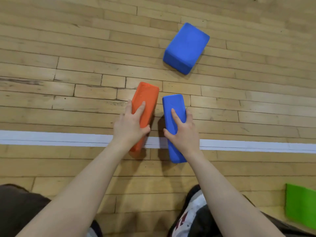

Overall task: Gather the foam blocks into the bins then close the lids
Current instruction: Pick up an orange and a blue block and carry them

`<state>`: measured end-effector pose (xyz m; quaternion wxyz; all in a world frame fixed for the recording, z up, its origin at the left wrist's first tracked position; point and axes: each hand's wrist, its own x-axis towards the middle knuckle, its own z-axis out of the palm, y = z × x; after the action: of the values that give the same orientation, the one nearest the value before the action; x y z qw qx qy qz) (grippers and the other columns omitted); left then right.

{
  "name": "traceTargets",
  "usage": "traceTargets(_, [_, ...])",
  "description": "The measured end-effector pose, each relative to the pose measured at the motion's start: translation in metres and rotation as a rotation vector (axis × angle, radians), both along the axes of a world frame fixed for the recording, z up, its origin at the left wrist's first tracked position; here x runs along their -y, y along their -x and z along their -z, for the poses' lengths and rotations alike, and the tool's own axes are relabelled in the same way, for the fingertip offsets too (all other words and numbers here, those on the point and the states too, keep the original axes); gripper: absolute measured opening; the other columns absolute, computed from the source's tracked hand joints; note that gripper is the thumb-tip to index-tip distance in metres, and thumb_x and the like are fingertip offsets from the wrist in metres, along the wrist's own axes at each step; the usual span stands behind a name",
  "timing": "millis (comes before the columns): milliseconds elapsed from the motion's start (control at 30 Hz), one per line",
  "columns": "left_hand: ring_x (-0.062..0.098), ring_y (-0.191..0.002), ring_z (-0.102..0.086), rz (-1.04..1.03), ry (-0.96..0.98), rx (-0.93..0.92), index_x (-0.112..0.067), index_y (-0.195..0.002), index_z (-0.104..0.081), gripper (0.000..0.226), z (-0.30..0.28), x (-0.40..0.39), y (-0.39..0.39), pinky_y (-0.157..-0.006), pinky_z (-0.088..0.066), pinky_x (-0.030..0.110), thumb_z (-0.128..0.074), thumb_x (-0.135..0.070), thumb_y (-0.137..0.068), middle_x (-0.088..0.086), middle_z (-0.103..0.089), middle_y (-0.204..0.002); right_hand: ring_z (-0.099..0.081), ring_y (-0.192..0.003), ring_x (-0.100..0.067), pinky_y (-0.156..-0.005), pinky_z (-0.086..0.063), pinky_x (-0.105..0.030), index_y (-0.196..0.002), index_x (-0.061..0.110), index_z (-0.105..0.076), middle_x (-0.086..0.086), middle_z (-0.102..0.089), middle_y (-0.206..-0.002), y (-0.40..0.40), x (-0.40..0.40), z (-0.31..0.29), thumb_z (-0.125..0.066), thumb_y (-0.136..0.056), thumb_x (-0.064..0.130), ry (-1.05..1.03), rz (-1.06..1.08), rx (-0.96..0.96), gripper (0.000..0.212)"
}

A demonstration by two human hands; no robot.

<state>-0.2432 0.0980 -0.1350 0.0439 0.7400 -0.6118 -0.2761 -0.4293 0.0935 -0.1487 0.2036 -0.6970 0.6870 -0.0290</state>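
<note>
Both hands work side by side, low over the wooden floor [51, 93]. Left hand [130, 124] grips the orange foam block [145, 106]: thumb curled round the block's right edge, index finger laid flat along the top face, remaining fingers wrapped over the left side. Right hand [182, 130] grips the narrow blue foam block [173, 108] in mirror fashion: thumb on the block's left edge, index finger stretched along the top, other fingers curled over the right side. Hands apart, each clamped on its own block, a gap of bare floor between them.

Orange block and narrow blue block stand on their long edges, near-parallel, just beside each other but not touching. Both cross the white painted line [256, 146] that runs across the floor. Whether they rest on the boards or are slightly lifted cannot be told; shadows sit close beneath them.

Larger blue foam block [186, 48] lies flat on the floor beyond the hands, up and to the right, well apart from either hand, turned at an angle to the floorboards.

Green foam piece [301, 204] shows at the lower right edge, cut off by the frame. Person's shoe [191, 218] and dark trouser legs visible at the bottom, between and beside the forearms.
</note>
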Motion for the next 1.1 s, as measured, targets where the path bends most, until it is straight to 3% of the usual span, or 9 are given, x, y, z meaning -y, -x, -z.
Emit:
traceTargets(100, [0.035, -0.120, -0.046, -0.102, 0.048, -0.048, -0.041, -0.146, -0.021, 0.081, -0.051, -0.013, -0.013, -0.088, -0.046, 0.042, -0.064, -0.045, -0.078, 0.005, -0.011, -0.157, -0.043, -0.125, -0.029, -0.081, -0.052, -0.040, -0.144, 0.040, -0.030, -0.006, -0.014, -0.152, -0.019, 0.001, -0.046, -0.061, -0.081, 0.051, -0.041, -0.057, 0.053, 0.071])
traceTargets(333, [0.029, -0.125, -0.044, -0.331, 0.091, -0.093, -0.040, -0.145, -0.025, 0.078, -0.214, -0.070, -0.062, -0.087, -0.049, 0.041, -0.065, -0.046, -0.078, 0.003, -0.013, -0.156, -0.027, -0.137, -0.023, -0.078, -0.050, -0.036, -0.147, 0.041, -0.022, -0.002, -0.002, -0.157, -0.062, -0.016, -0.221, -0.057, -0.086, 0.049, -0.031, -0.224, 0.105, 0.070])
traceTargets(500, [0.026, -0.124, -0.044, -0.478, 0.092, -0.093, -0.037, -0.143, -0.031, 0.074, -0.350, -0.117, -0.093, -0.088, -0.047, 0.038, -0.064, -0.049, -0.079, 0.000, -0.017, -0.155, -0.019, -0.142, -0.018, -0.091, -0.044, -0.034, -0.148, 0.037, -0.022, 0.007, 0.004, -0.158, -0.108, -0.038, -0.360, -0.057, -0.088, 0.046, -0.071, -0.381, 0.164, 0.070])
traceTargets(667, [0.023, -0.130, -0.039, -0.582, 0.087, -0.119, -0.037, -0.144, -0.031, 0.071, -0.469, -0.181, -0.122, -0.093, -0.046, 0.038, -0.061, -0.050, -0.081, -0.002, -0.015, -0.156, -0.023, -0.141, -0.019, -0.089, -0.048, -0.037, -0.147, 0.040, -0.021, 0.011, 0.005, -0.157, -0.148, -0.075, -0.477, -0.057, -0.087, 0.048, -0.120, -0.521, 0.193, 0.071])
traceTargets(867, [0.025, -0.130, -0.039, -0.765, 0.047, -0.039, -0.041, -0.144, -0.028, 0.071, -0.547, -0.272, -0.125, -0.096, -0.043, 0.040, -0.059, -0.052, -0.082, -0.002, -0.015, -0.156, -0.023, -0.140, -0.017, -0.081, -0.052, -0.037, -0.147, 0.039, -0.022, 0.006, 0.000, -0.158, -0.175, -0.130, -0.547, -0.056, -0.086, 0.052, -0.122, -0.768, 0.141, 0.071])
traceTargets(967, [0.025, -0.132, -0.038, -0.955, 0.040, -0.047, -0.042, -0.144, -0.027, 0.070, -0.557, -0.320, -0.102, -0.099, -0.042, 0.042, -0.058, -0.054, -0.082, -0.004, -0.014, -0.156, -0.020, -0.139, -0.019, -0.085, -0.051, -0.039, -0.148, 0.037, -0.023, 0.004, 0.000, -0.158, -0.180, -0.156, -0.559, -0.055, -0.087, 0.051, -0.149, -0.937, 0.144, 0.070])
traceTargets(1100, [0.025, -0.133, -0.037, -1.270, 0.088, -0.072, -0.041, -0.144, -0.028, 0.069, -0.566, -0.380, -0.047, -0.100, -0.042, 0.042, -0.058, -0.054, -0.083, -0.005, -0.012, -0.157, -0.030, -0.136, -0.022, -0.085, -0.052, -0.041, -0.147, 0.040, -0.019, 0.007, 0.002, -0.158, -0.175, -0.192, -0.565, -0.053, -0.086, 0.056, -0.175, -1.213, 0.156, 0.072])
